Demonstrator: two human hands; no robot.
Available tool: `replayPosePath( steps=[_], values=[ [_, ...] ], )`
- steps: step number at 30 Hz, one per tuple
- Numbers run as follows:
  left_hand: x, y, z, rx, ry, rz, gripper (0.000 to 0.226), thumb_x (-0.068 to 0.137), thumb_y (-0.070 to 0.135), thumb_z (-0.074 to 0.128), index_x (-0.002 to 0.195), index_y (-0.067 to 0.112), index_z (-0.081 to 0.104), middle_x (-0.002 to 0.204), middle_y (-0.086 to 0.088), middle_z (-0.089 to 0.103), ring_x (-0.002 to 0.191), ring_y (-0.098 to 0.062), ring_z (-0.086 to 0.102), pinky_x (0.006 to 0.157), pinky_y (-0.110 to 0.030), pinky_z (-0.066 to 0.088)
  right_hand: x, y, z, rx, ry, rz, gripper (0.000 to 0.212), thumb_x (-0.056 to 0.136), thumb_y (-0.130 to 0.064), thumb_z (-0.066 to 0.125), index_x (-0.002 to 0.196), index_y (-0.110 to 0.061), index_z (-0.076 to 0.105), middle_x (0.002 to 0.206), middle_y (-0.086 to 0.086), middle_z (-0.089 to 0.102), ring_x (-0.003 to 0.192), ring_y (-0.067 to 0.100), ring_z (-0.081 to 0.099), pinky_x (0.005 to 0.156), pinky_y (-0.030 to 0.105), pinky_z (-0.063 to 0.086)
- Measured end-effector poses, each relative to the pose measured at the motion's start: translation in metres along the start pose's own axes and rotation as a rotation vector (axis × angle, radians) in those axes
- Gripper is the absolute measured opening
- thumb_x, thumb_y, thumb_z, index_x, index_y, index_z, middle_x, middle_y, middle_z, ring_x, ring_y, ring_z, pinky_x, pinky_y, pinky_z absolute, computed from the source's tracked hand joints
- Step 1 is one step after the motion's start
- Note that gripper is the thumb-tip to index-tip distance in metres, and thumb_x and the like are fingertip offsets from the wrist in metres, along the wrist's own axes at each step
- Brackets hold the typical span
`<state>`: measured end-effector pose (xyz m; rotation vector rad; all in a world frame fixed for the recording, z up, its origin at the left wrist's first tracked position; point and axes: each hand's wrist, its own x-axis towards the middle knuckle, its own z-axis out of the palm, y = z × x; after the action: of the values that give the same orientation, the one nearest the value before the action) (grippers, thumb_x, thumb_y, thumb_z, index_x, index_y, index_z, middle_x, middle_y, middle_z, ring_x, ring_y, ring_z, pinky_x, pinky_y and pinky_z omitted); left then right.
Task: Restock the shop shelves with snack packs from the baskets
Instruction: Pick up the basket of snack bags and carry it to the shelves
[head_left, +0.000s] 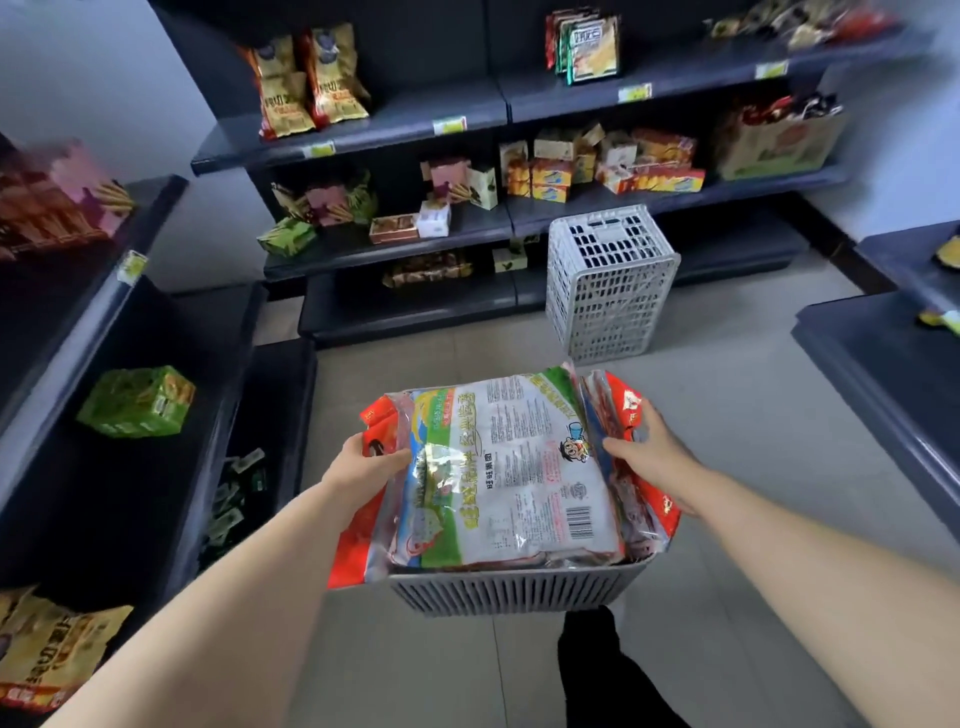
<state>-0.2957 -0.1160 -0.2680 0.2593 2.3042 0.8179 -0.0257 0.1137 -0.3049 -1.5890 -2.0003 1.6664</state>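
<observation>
Gripping snack packs (511, 467): two hands (366, 467) (652, 452)

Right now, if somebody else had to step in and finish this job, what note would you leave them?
Left hand grips the left edge of a bundle of snack packs; right hand grips its right edge.
The bundle is at the top of the grey basket near the person's feet.
A white basket stands by the shelves ahead, which are partly stocked, with gaps.
Left: put this bundle on a shelf.
</observation>
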Motion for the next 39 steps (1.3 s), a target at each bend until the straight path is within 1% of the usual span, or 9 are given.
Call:
replayPosePath(
  steps=[4, 9, 12, 15, 19, 23, 28, 33, 39],
  values=[
    [0.043, 0.056, 0.015, 0.007, -0.006, -0.024, 0.067, 0.074, 0.049, 0.074, 0.130, 0.020, 0.052, 0.106, -0.001, 0.064, 0.094, -0.022, 0.062, 0.075, -0.034, 0.048, 0.063, -0.014, -0.030, 0.019, -0.021, 0.004, 0.100, 0.060, -0.052, 0.067, 0.146, -0.046, 0.017, 0.138, -0.006, 0.055, 0.115, 0.024, 0.060, 0.098, 0.046, 0.049],
    [0.096, 0.133, 0.042, -0.003, 0.009, -0.073, 0.078, 0.071, 0.053, 0.075, 0.135, 0.019, 0.047, 0.114, -0.003, 0.062, 0.101, -0.025, 0.062, 0.086, -0.038, 0.052, 0.161, -0.024, -0.077, 0.006, -0.028, 0.007, 0.101, 0.052, -0.057, 0.066, 0.140, -0.060, 0.016, 0.134, -0.008, 0.059, 0.112, 0.023, 0.061, 0.099, 0.045, 0.048],
    [0.124, 0.178, 0.061, -0.007, -0.013, -0.054, 0.060, 0.079, 0.045, 0.073, 0.126, 0.018, 0.048, 0.101, 0.000, 0.060, 0.092, -0.021, 0.060, 0.076, -0.033, 0.047, 0.194, -0.060, -0.109, -0.015, 0.003, 0.016, 0.101, 0.050, -0.060, 0.060, 0.142, -0.053, 0.019, 0.133, -0.008, 0.059, 0.112, 0.024, 0.061, 0.099, 0.044, 0.048],
    [0.151, 0.217, 0.077, 0.005, -0.038, -0.037, 0.053, 0.082, 0.042, 0.072, 0.123, 0.017, 0.050, 0.099, -0.001, 0.061, 0.085, -0.017, 0.060, 0.065, -0.030, 0.045, 0.221, -0.092, -0.135, -0.031, 0.033, 0.012, 0.098, 0.057, -0.056, 0.062, 0.144, -0.049, 0.019, 0.135, -0.006, 0.057, 0.111, 0.025, 0.060, 0.098, 0.045, 0.048],
    [0.196, 0.269, 0.096, 0.014, -0.064, -0.031, 0.056, 0.082, 0.044, 0.072, 0.125, 0.018, 0.047, 0.097, 0.002, 0.058, 0.085, -0.017, 0.059, 0.069, -0.031, 0.046, 0.269, -0.120, -0.165, -0.030, 0.072, 0.030, 0.083, 0.075, -0.045, 0.065, 0.145, -0.047, 0.019, 0.131, -0.003, 0.060, 0.106, 0.028, 0.062, 0.094, 0.046, 0.051],
    [0.255, 0.326, 0.113, 0.004, -0.106, -0.019, 0.061, 0.080, 0.045, 0.075, 0.127, 0.018, 0.048, 0.097, 0.001, 0.059, 0.086, -0.018, 0.061, 0.076, -0.034, 0.050, 0.321, -0.141, -0.187, -0.019, 0.111, 0.070, 0.074, 0.079, -0.045, 0.065, 0.140, -0.049, 0.023, 0.124, -0.002, 0.063, 0.098, 0.029, 0.065, 0.091, 0.047, 0.053],
    [0.326, 0.397, 0.131, 0.014, -0.145, -0.007, 0.063, 0.082, 0.038, 0.075, 0.133, 0.014, 0.046, 0.090, 0.005, 0.054, 0.076, -0.012, 0.055, 0.075, -0.031, 0.044, 0.396, -0.165, -0.211, 0.031, 0.159, 0.138, 0.081, 0.068, -0.052, 0.066, 0.137, -0.055, 0.023, 0.122, -0.005, 0.064, 0.102, 0.029, 0.064, 0.093, 0.047, 0.051],
    [0.378, 0.465, 0.139, 0.058, -0.175, 0.017, 0.062, 0.083, 0.039, 0.075, 0.131, 0.012, 0.046, 0.093, 0.003, 0.055, 0.088, -0.019, 0.057, 0.079, -0.034, 0.045, 0.450, -0.204, -0.230, 0.196, 0.211, 0.123, 0.070, 0.090, -0.018, 0.066, 0.147, -0.031, 0.027, 0.128, 0.005, 0.058, 0.112, 0.031, 0.058, 0.099, 0.047, 0.046],
    [0.424, 0.526, 0.158, 0.078, -0.183, 0.028, 0.027, 0.085, 0.034, 0.074, 0.086, 0.018, 0.052, 0.083, -0.001, 0.059, 0.078, -0.020, 0.059, 0.088, -0.040, 0.052, 0.520, -0.235, -0.262, 0.227, 0.266, 0.076, 0.062, 0.091, -0.003, 0.061, 0.144, -0.019, 0.033, 0.126, 0.011, 0.059, 0.103, 0.023, 0.055, 0.094, 0.034, 0.043]
  ],
)
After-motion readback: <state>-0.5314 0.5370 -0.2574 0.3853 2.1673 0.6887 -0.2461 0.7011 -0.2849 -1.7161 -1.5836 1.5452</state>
